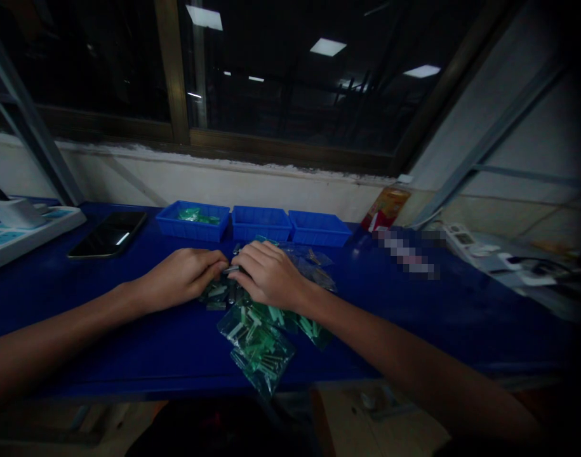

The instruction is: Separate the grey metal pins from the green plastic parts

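My left hand (188, 274) and my right hand (266, 273) meet over a heap of small parts in the middle of the blue table. Between their fingertips shows a small grey metallic piece (232, 270); its kind is too small to make out. The left fingers are pinched together at its left end. My right fingers curl over its other side and hide part of it. Below my hands lie clear plastic bags (259, 346) of green and silvery small parts. Loose pale and grey pieces (216, 293) lie right under the left fingers.
Three blue bins stand in a row behind my hands; the left bin (192, 230) holds green bagged parts. A phone (109, 235) and a white power strip (37, 228) lie to the left. At the back right stands a drink bottle (386, 206), with chargers and cables (523, 270) farther right.
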Motion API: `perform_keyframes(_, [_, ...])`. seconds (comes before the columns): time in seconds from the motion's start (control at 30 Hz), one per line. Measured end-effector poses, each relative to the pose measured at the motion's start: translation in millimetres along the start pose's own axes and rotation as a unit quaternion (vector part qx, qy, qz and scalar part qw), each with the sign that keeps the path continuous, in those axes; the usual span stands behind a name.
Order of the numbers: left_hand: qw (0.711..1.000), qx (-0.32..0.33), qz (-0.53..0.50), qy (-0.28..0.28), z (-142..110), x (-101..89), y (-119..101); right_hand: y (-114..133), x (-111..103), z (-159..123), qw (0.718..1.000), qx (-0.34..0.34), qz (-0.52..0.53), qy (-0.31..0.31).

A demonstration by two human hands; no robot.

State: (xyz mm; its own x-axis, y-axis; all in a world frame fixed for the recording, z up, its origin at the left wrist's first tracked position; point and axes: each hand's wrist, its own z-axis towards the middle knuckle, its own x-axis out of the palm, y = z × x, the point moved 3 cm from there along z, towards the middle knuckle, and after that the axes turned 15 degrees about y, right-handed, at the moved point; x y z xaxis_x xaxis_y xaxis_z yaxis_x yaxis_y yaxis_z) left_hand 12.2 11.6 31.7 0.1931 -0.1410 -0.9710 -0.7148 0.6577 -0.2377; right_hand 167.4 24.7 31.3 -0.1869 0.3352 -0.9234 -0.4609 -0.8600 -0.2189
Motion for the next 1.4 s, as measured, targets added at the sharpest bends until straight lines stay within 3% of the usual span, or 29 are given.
perform_keyframes(0.2, [0.998, 0.002, -0.053, -0.041, -0.3, 3.2, 4.5, -8.4, 2.5, 0.6, 0.998, 0.062, 0.014, -0.016])
perform_keyframes(0.63, [0.996, -0.022, -0.052, -0.070, -0.2, 3.2, 2.0, 0.1, -1.5, -0.6, 0.996, 0.053, 0.071, -0.011])
perform_keyframes(0.83, [0.996, -0.043, -0.072, -0.042, 0.6, 3.5, 1.4, 3.5, -2.2, 0.5, 0.999, 0.046, 0.028, 0.003])
perform_keyframes(1.17, [0.994, 0.005, -0.088, -0.067, -0.9, 5.7, 0.3, -0.4, 0.5, -0.1, 0.996, 0.074, 0.033, -0.029])
perform_keyframes(1.4, [0.994, -0.016, -0.080, -0.078, -0.6, 5.8, 0.6, -0.1, -0.6, -0.9, 0.994, 0.071, 0.080, -0.023])
